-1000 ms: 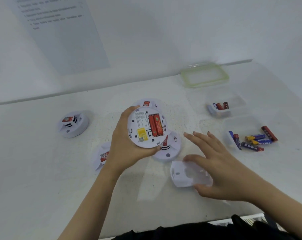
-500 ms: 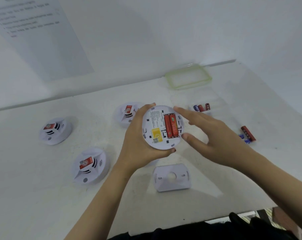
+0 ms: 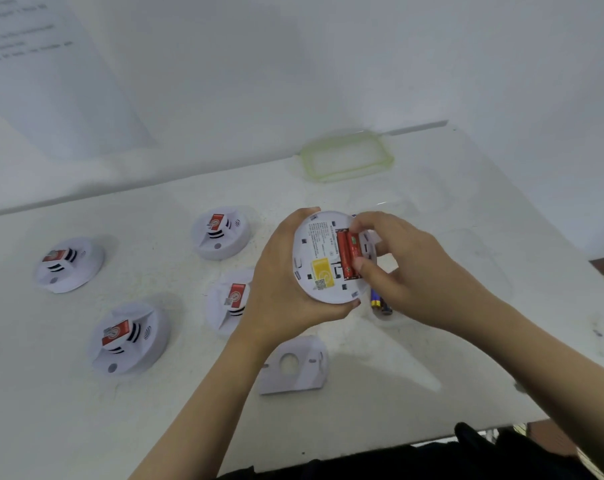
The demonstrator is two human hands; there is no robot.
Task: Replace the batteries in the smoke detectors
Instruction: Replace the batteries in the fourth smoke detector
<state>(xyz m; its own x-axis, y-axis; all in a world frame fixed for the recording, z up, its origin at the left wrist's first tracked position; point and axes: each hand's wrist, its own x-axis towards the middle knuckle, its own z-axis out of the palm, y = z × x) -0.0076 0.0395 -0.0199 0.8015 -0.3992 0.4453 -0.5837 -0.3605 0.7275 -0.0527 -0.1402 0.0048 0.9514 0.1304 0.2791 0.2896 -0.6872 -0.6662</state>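
White plastic nearest the table's (image 3: pixel 432 393) edge: a loose mounting plate (image 3: pixel 293 365) lies flat, well apart from the work above it. Just beyond, the left hand (image 3: pixel 286 278) cups an upturned smoke detector (image 3: pixel 323 258), fingers and thumb curled round its rim and holding it clear of the table. The right hand (image 3: pixel 408 271) reaches in from the right, thumb and forefinger bent to pinch the two red batteries (image 3: pixel 345 252) seated side by side in the open bay; the other fingers are loosely folded. A blue battery (image 3: pixel 378 303) lies on the table just under that hand. Four more detectors sit face up to the left: one at the near left (image 3: pixel 129 337), one partly behind the left wrist (image 3: pixel 229 299), one at the far left (image 3: pixel 68 263) and one farther back (image 3: pixel 220 232). A green-rimmed lid (image 3: pixel 347 157) lies by the far wall.

The risks appear to be small but real. A cell prised at one end could spring free and roll off the table. The one-handed hold may slip if the pull is hard. Spent cells set down beside the blue one could be confused with fresh stock.
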